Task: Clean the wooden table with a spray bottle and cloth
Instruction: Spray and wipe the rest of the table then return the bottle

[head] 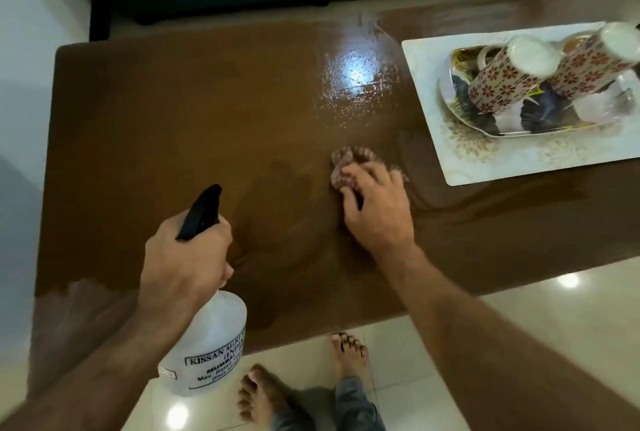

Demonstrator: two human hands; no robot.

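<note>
The brown wooden table fills most of the view, with a wet, shiny patch right of its middle. My left hand grips the neck of a translucent white spray bottle with a black trigger head, held above the table's near edge. My right hand presses a small pinkish cloth flat onto the table, just below the wet patch. Most of the cloth is hidden under my fingers.
A white rectangular tray sits on the table's right side, holding a smaller patterned tray and two upturned floral mugs. Dark furniture stands behind the table's far edge. My bare feet rest on pale floor tiles below the near edge.
</note>
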